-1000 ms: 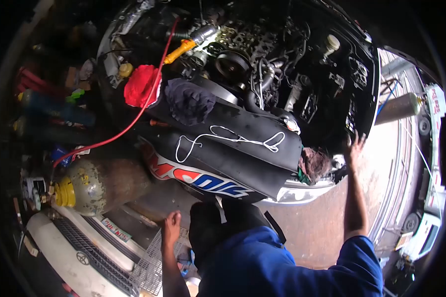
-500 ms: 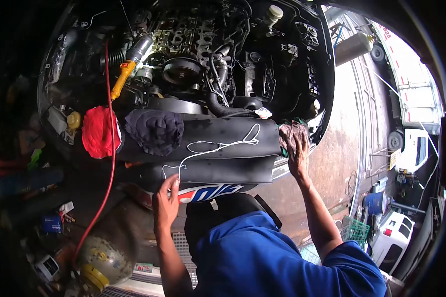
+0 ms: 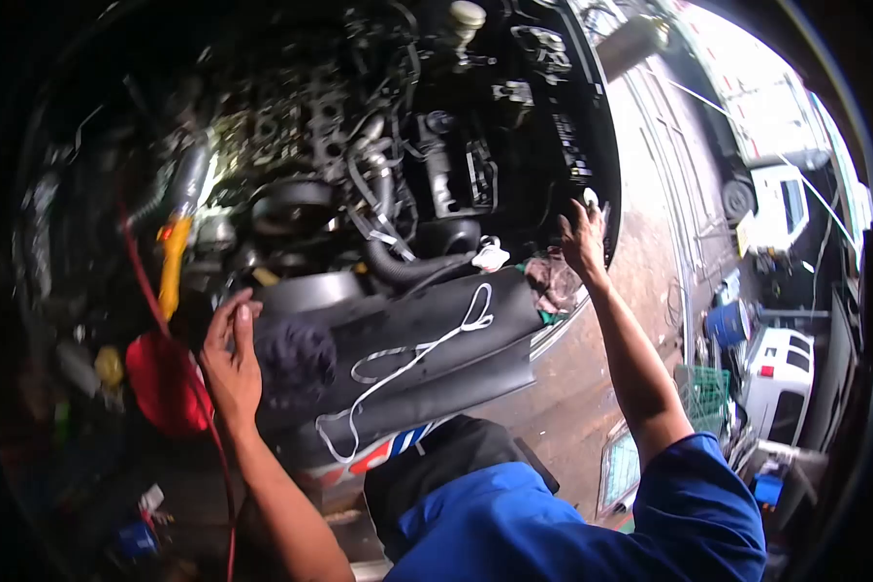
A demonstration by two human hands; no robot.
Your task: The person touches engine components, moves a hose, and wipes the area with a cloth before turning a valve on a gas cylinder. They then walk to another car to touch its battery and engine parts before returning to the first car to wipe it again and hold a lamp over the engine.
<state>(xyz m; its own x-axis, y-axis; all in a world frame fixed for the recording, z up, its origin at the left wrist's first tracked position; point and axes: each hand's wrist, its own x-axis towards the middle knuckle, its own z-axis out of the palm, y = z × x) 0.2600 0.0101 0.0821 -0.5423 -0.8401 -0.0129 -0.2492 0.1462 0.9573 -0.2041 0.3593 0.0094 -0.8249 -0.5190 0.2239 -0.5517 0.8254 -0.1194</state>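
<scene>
My left hand (image 3: 231, 364) is raised between a red cloth (image 3: 168, 384) and a dark bunched cloth (image 3: 298, 359), its fingers apart and nothing in them. At the right edge of the engine bay my right hand (image 3: 582, 238) reaches forward, fingers spread and empty, near a small white cap (image 3: 590, 197). Just below it lies a crumpled brownish rag (image 3: 551, 283). A white cord (image 3: 407, 367) rests in loops on the black padded cover (image 3: 446, 335) along the car's front edge.
The open engine (image 3: 301, 145) fills the upper area. A yellow-handled work light (image 3: 173, 262) leans in it, and a red hose (image 3: 145, 276) runs down the left. Farther right are a blue drum (image 3: 727, 324), a green crate (image 3: 703, 393) and a white vehicle (image 3: 781, 378).
My left hand has moved up and left from the cord's end to beside the dark cloth. My right hand has left the brownish rag and moved forward. The view has shifted.
</scene>
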